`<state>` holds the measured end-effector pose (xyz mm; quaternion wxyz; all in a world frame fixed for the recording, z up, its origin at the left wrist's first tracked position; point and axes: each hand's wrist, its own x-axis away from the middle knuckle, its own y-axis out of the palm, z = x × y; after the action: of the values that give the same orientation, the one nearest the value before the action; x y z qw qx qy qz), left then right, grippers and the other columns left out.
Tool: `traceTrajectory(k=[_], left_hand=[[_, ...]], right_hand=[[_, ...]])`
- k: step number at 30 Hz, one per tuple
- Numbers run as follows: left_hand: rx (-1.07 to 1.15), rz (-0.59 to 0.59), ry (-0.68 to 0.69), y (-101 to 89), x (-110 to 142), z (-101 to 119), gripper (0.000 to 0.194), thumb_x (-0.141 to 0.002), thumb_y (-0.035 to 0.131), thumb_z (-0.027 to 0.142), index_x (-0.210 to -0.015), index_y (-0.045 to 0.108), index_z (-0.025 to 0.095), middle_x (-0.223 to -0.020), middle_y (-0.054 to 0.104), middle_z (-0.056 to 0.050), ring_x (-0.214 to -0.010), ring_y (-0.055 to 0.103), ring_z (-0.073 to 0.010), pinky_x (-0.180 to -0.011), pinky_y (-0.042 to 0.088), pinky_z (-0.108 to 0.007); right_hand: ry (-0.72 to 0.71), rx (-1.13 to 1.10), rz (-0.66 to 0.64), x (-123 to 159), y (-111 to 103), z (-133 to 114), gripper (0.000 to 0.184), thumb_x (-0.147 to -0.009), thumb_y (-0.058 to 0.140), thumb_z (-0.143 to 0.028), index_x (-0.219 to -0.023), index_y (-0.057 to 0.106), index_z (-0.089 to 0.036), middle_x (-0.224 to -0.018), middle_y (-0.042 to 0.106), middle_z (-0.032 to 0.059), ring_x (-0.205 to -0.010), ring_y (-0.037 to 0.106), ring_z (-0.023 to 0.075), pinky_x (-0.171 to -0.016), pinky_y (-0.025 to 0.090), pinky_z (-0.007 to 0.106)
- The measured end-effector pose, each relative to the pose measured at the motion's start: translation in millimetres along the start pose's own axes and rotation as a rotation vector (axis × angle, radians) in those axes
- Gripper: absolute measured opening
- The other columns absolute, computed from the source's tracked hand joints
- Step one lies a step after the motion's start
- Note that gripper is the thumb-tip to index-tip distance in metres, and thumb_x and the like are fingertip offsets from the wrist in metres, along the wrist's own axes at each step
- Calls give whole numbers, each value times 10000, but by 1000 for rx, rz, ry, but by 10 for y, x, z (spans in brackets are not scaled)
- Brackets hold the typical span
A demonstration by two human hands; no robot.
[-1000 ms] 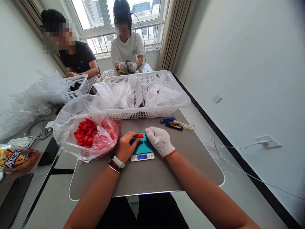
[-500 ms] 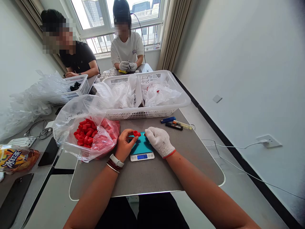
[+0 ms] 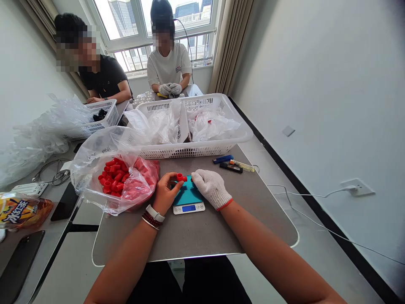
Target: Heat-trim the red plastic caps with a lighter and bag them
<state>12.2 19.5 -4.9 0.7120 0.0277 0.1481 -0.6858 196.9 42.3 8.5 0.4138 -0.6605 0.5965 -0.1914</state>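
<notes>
My bare left hand (image 3: 167,190) pinches a red plastic pipe fitting (image 3: 180,177), which has a round opening and a short side stub. It is held over the teal top of a small digital scale (image 3: 187,196). My right hand (image 3: 209,185), in a white knitted glove, is closed at the right side of the scale. A speck of red shows at its fingertips, but the glove hides what is there. Left of my left hand lies a clear plastic bag (image 3: 91,190) full of red pipe fittings (image 3: 115,175).
Behind the scale stands a white plastic basket (image 3: 190,150) with plastic bags inside. A blue cutter (image 3: 223,159), a black marker-like item (image 3: 231,167) and a clear-handled tool (image 3: 242,165) lie at right. Two people sit across; one wears white gloves (image 3: 170,89).
The number on the scale's display has changed. My right hand has shifted very slightly left. The gloved person opposite has brought both hands closer together. My left hand keeps its hold.
</notes>
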Motion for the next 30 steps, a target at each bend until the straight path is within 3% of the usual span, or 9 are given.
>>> traceTrajectory(k=[6,16,20,24,30], left_hand=[[-68,-53,5,-2,16,27,230,-789,753,289,-974,692,166,-927,742,-69,-829,700,-168,-779,572,-305],[-134,34,107,-2,-14,66,199,-772,760,283,-905,653,180,-865,704,-36,-785,672,-151,-679,545,-259],[-202,-29,139,-2,6,93,151,-817,727,281,-924,693,182,-904,726,-50,-793,673,-152,-698,538,-267],[-175,-103,77,1,34,95,228,-790,758,311,-957,697,169,-826,731,-39,-678,648,-135,-653,537,-263],[-113,14,113,4,26,81,248,-763,778,328,-910,648,177,-831,712,-26,-704,657,-130,-670,550,-258]], right_hand=[[64,7,33,-19,-4,-1,548,-991,302,-523,-628,550,-195,-624,590,26,-619,489,146,-585,205,298],[16,32,-3,-16,6,15,525,-993,321,-499,-651,581,-196,-644,615,28,-637,515,149,-580,191,301],[15,29,32,-9,10,19,542,-992,307,-514,-639,566,-195,-632,599,29,-633,505,149,-586,196,304],[45,25,57,0,8,9,546,-995,297,-525,-649,564,-197,-636,597,25,-636,503,148,-585,191,304],[34,51,12,-8,-8,-13,535,-990,319,-511,-632,563,-197,-620,595,27,-619,496,150,-577,190,302]])
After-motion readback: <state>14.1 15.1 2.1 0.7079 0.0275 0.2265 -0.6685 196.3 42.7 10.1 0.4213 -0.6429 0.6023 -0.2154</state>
